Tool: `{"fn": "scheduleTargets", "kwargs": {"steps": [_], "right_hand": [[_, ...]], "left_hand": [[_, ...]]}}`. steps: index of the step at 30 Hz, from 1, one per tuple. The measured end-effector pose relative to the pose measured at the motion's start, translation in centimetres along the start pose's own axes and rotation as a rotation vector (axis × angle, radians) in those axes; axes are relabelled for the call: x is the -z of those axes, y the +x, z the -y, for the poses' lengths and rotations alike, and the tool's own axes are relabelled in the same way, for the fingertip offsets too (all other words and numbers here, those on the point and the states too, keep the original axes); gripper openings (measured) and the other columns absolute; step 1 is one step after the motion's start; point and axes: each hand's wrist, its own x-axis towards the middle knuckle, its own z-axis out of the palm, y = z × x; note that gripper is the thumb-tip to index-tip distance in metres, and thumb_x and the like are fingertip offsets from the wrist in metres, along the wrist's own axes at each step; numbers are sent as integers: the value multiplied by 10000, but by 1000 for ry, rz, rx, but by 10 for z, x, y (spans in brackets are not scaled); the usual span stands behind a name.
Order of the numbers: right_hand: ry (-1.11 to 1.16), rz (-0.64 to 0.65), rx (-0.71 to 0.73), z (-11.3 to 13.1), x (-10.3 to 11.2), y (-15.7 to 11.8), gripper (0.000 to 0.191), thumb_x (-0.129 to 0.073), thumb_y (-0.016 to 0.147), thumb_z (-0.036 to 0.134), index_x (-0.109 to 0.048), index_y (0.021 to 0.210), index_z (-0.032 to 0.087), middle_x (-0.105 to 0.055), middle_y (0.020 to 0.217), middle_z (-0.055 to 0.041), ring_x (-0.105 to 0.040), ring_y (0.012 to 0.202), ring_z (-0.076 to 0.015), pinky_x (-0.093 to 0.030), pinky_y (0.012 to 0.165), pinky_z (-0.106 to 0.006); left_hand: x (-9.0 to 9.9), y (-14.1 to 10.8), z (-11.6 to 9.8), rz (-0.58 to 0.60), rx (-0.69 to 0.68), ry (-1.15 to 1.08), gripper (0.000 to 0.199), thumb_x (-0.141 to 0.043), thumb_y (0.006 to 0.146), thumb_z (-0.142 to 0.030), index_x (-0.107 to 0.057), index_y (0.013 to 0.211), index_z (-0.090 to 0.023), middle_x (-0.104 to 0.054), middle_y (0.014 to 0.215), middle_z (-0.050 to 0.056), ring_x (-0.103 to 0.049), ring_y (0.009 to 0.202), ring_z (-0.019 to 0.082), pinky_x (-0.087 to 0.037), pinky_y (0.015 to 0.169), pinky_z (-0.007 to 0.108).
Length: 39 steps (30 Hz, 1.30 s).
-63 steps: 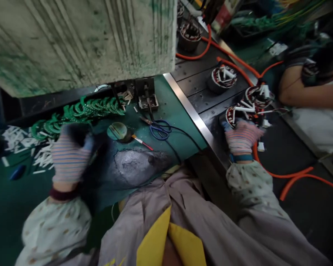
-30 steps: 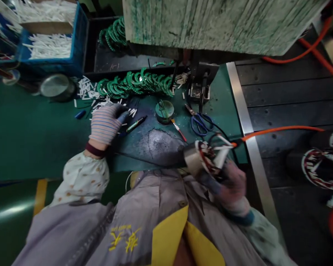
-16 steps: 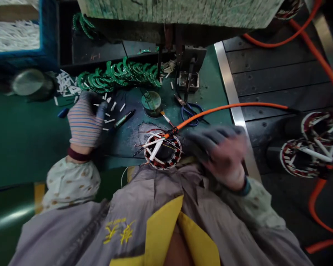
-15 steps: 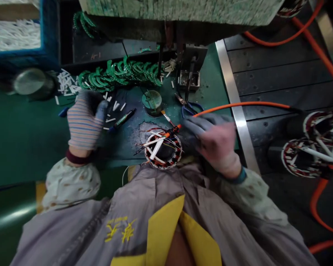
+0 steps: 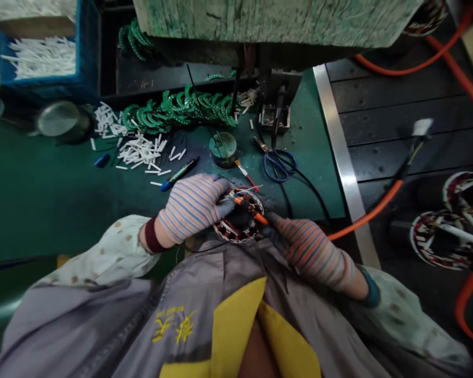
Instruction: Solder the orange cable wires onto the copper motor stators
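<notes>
A ring-shaped motor stator with reddish-brown windings sits at the bench's front edge, against my lap. My left hand, in a striped glove, reaches over its left rim. Its thumb and fingertips are closed on the thin wires at the cable's end, though the fingers partly cover them. On the right, my right hand, also gloved, is wrapped around the orange cable just beside the ring. The cable passes through that hand and runs off rightward to a white connector.
White sleeves lie behind my left hand, near a marker pen. Farther back are green curved pieces, a round tin, a brush and blue-handled pliers. More stators are at right; a blue bin is back left.
My left hand has moved from the white sleeves to the stator, uncovering the pile. My right hand has come down onto the orange cable. The cable's connector end has swung up into view at right.
</notes>
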Motion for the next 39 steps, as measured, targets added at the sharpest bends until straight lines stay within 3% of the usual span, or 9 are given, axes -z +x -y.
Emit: {"fn": "scheduleTargets", "kwargs": {"steps": [5,9,12,16,19,23,27,35,39], "right_hand": [[-90,-276,-109,-19,-20,7,365,-578,1067,270,-832,1328,251,-838,860,-74,-721,739,-248,-482,718,-341],[-39,-330,-110,-26,-49,23,363,-570,1074,283,-844,1304,224,-866,966,-98,-740,843,-252,-509,799,-339],[58,-351,-134,-41,-71,35,377,-566,1071,333,-856,1266,190,-874,1017,-136,-756,876,-276,-549,833,-365],[465,-399,-20,-41,-54,53,474,-517,1140,513,-840,1334,226,-870,1237,-144,-791,1134,-309,-604,1049,-455],[988,-226,107,-19,-26,78,548,-630,1088,673,-822,1354,233,-833,1393,-119,-752,1323,-309,-580,1191,-476],[1510,26,2,11,-11,115,508,-866,929,682,-852,1130,216,-874,1171,-72,-801,1109,-262,-655,1022,-393],[1638,-55,-122,24,-18,132,466,-965,814,639,-847,988,223,-855,984,-24,-768,923,-205,-652,880,-335],[1624,-235,-252,30,-23,134,426,-957,800,635,-853,923,240,-848,903,-18,-785,928,-230,-679,871,-376],[1605,-293,-239,33,-26,138,418,-931,846,650,-868,959,253,-873,969,-23,-816,1005,-250,-689,966,-415]], "left_hand": [[12,5,22,119,-124,-608,385,-686,1053,-553,-870,1195,-246,-855,1101,33,-800,990,271,-615,909,345],[-8,1,17,-162,-35,-680,349,-705,1049,-495,-866,1119,-193,-838,1017,53,-772,905,244,-623,879,333],[-25,-3,11,-362,-132,-512,305,-647,1098,-422,-851,1116,-196,-805,1013,74,-765,960,257,-627,928,358],[-19,-8,12,-412,-216,-381,329,-570,1165,-450,-811,1114,-231,-781,1001,75,-765,964,269,-636,925,381],[-12,-9,15,-513,-195,-353,360,-564,1171,-523,-793,1107,-254,-787,1049,88,-765,974,288,-638,913,415],[-17,-10,13,-732,-129,-375,356,-601,1162,-550,-770,1052,-256,-780,1051,87,-763,1008,299,-632,940,438],[-19,-7,15,-841,61,-694,352,-614,1176,-551,-739,1011,-266,-747,886,35,-719,811,234,-629,807,381],[-12,-4,22,-674,52,-944,400,-799,1071,-631,-793,1273,-285,-838,1202,62,-815,1115,288,-689,1024,431],[-16,-4,19,-709,109,-948,344,-764,1108,-600,-799,1226,-279,-850,1164,56,-832,1083,285,-710,969,419]]}}
